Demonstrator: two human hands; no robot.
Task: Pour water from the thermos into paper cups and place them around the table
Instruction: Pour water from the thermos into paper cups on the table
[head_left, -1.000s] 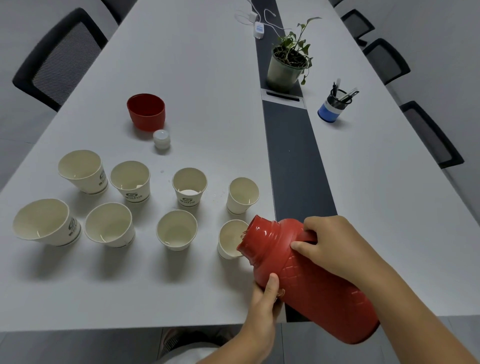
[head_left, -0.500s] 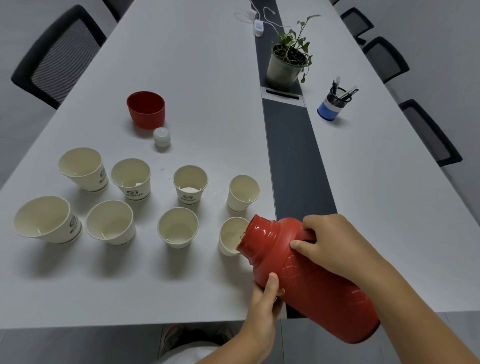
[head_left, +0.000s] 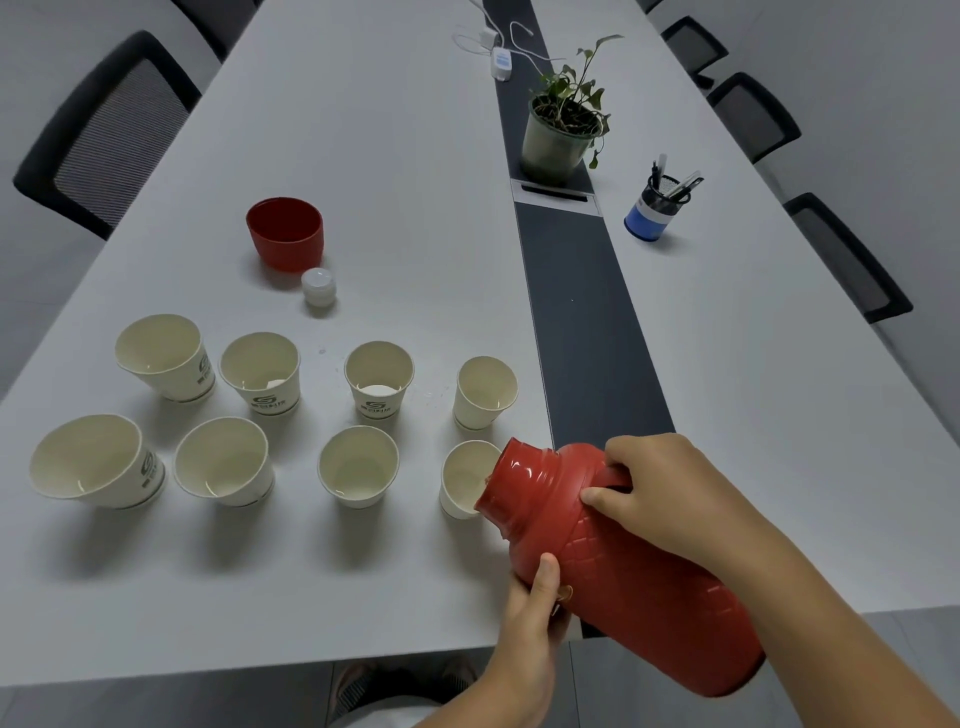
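While the right hand (head_left: 670, 499) grips the handle and the left hand (head_left: 535, 608) cups the tilted thermos (head_left: 623, 561) over the nearest paper cup (head_left: 462, 480) on the worktop (head_left: 415, 182), a sudden gush could topple the cup.

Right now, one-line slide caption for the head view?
Both hands tilt the red thermos mouth-first over the nearest paper cup of eight.
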